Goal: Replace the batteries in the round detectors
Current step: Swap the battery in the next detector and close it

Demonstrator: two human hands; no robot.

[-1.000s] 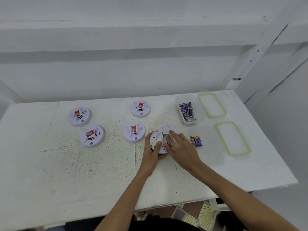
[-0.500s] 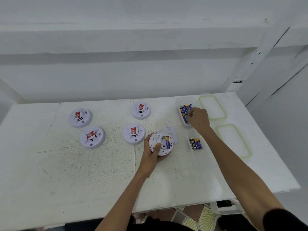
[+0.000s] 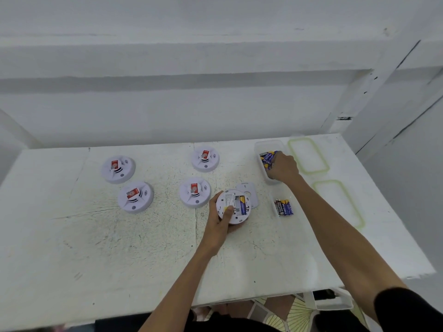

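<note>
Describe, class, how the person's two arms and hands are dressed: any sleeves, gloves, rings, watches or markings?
Both hands are bare: the left hand and right hand show no gloves, and no rings can be made out. Neither wrist carries a watch or band. Both forearms are uncovered. A dark sleeve covers the right upper arm at the picture's lower edge. No markings are visible.

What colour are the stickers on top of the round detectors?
Red, with a little white mark. It shows best in the head view, on the sticker of the detector nearest the left hand.

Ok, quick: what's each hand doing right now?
Left hand: closed on the open detector, steadying it on the table.
Right hand: in the battery tub; grip hidden, cannot tell.
</note>
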